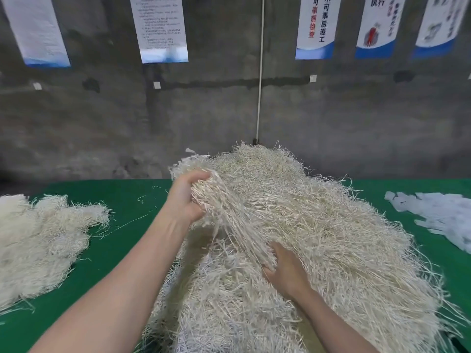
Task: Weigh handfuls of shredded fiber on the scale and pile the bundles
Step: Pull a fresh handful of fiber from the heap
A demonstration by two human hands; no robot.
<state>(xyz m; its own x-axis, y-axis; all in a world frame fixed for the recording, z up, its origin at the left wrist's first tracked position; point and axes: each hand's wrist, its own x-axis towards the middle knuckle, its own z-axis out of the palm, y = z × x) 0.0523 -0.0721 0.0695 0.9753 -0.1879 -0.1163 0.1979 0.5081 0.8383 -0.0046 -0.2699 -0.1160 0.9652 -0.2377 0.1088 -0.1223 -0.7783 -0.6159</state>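
Though tangled in the heap (pixel 331 238), handful (pixel 229 217): long axis left hand (pixel 186 197) to right hand (pixel 286 272)
fingers (pixel 197 175): both hands' curled round it
bundle pile (pixel 38 238): nearer left hand

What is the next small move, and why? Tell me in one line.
Probably pull the handful up and clear of the big heap: the left hand grips its top end, the right hand holds its lower end, and its strands run down into the heap.
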